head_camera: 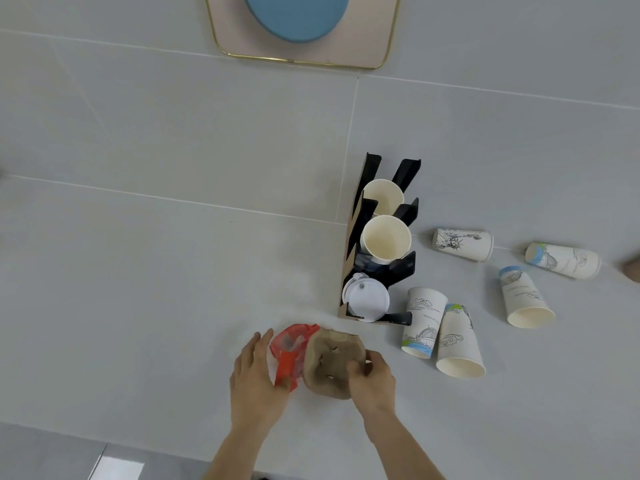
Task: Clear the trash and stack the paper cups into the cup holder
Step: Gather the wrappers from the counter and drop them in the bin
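So both hands are on the trash pile near the front edge of the grey counter point(138, 271). The right hand point(372, 379) has its fingers curled onto the edge of the crumpled brown pulp tray point(332, 362), looks like a proper pinch. The left hand point(258, 372) is mostly open, palm and spread fingers pressing down on the red plastic wrapper point(289, 351), which sits just beside the tray and partly tucked under it. I can't tell if it's actually gripping it yet. The black cup holder point(381, 237) stands just behind the trash with two stacks of cups and some white lids point(365, 299) in it, and five loose paper cups point(459, 341) lie tipped over to its right, two of them right next to the holder's base. Main risk I see: that wrapper is thin and slippery, so lifting with a flat hand could let it slide out. Also, swinging the tray up carelessly might clip the holder or send the nearest cups rolling.
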Motion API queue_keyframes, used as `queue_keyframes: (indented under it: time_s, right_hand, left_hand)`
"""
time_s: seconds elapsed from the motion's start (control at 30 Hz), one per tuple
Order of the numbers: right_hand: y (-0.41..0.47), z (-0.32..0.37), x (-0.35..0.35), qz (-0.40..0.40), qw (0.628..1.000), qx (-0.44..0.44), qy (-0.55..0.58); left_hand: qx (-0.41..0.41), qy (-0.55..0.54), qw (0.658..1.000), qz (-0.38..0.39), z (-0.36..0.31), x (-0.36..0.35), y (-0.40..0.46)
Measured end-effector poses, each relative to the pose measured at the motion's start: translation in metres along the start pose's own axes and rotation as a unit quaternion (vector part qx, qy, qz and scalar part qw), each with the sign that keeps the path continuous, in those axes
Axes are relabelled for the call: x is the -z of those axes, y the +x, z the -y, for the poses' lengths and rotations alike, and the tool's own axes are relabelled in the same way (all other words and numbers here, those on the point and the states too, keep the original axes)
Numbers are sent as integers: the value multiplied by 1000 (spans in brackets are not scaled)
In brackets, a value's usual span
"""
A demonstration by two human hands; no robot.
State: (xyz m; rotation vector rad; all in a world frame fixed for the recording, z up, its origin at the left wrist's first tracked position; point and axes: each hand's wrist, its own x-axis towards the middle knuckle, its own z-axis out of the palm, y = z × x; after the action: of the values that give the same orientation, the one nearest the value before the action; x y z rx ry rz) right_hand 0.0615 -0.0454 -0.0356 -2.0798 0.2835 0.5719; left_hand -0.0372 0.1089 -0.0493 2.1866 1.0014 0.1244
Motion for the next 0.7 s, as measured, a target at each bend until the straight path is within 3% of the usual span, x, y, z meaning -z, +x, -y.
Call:
queue_keyframes:
  time_s: [0.1, 0.27, 0.4, 0.5, 0.6, 0.7]
  right_hand:
    - [0, -8, 11, -9, 999, -30, 22]
    - [1, -19, 22, -17, 997, -61, 43]
    - [5, -25, 33, -79, 995, -60, 10]
    - [9, -30, 42, -92, 993, -68, -4]
    - [10, -31, 45, -70, 994, -83, 1]
    - [9, -32, 42, -43, 996, -82, 19]
  left_hand:
    - [-25, 36, 996, 75, 3, -7, 4]
    - [-23, 121, 989, 80, -9, -22, 4]
    - [22, 196, 975, 106, -17, -26, 5]
    - [49, 148, 984, 82, -20, -32, 3]
    - [68, -22, 997, 42, -29, -34, 4]
    - [27, -159, 986, 39, -52, -27, -1]
